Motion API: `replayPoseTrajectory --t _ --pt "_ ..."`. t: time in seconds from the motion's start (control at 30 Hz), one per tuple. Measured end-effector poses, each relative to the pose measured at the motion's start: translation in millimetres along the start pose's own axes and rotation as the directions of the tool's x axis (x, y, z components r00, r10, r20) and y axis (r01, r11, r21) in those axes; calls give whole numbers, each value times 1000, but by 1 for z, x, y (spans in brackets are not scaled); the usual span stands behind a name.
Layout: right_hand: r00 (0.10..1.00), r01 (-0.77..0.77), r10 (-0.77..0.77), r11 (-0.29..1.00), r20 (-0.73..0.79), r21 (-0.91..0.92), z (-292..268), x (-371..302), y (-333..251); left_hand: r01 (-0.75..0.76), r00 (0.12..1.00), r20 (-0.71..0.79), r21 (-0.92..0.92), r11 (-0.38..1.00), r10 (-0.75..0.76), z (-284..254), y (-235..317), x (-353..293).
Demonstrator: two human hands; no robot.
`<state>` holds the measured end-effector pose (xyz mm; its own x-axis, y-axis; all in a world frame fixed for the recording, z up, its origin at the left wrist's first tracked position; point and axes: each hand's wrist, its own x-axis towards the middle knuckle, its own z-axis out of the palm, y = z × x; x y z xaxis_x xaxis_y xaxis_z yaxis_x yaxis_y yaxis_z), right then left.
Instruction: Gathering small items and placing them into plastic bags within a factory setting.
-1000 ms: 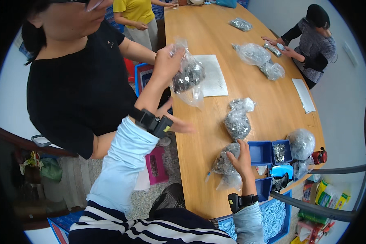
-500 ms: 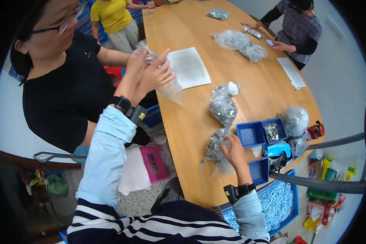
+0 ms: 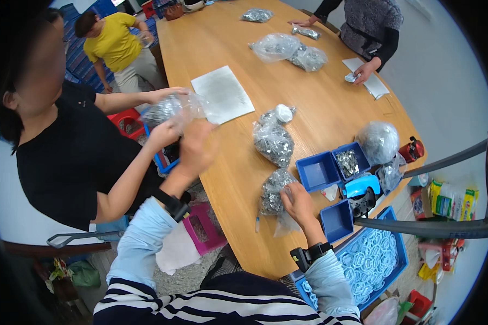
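My right hand (image 3: pixel 300 205) is at a clear plastic bag of small metal parts (image 3: pixel 272 196) near the table's front edge, its bent fingers closed on the bag's right side. My left hand (image 3: pixel 198 149) is raised over the table's left edge, smeared by motion, so its fingers are hard to read. Just beyond it, a person in a black top holds another clear bag of metal parts (image 3: pixel 165 110) with both hands. The loose end of that bag lies close to my left hand. A further bag of metal parts (image 3: pixel 274 143) with a white round piece on top touches the one under my right hand.
Right of my right hand are blue bins (image 3: pixel 315 172), one with metal pieces, a game controller (image 3: pixel 363 203) and a bulging clear bag (image 3: pixel 378 142). A crate of light-blue rings (image 3: pixel 371 265) stands below the table edge. A white board (image 3: pixel 222 95) lies far left.
My left hand has come down and nearer, away from the bag it was at; the person in black now holds that bag alone. My right hand stays at its bag. The view has shifted.
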<state>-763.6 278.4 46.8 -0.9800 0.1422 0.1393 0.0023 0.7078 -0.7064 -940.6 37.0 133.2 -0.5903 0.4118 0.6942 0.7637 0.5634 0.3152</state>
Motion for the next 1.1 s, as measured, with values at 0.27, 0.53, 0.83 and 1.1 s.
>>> replayPoseTrajectory --t 0.27,0.53,0.83,1.1 --pt "999 -2 7 995 -49 96 6 0 9 64 821 558 -299 952 121 96 69 -66" --pt "895 -366 445 787 -46 496 -39 -44 29 231 850 507 -603 764 143 157 75 -105" --pt "961 -263 268 962 -70 75 16 -80 48 436 834 547 -583 686 -65 171 75 -119" --pt "952 -178 275 856 -135 485 22 -36 46 67 908 410 -337 939 82 133 111 -91"
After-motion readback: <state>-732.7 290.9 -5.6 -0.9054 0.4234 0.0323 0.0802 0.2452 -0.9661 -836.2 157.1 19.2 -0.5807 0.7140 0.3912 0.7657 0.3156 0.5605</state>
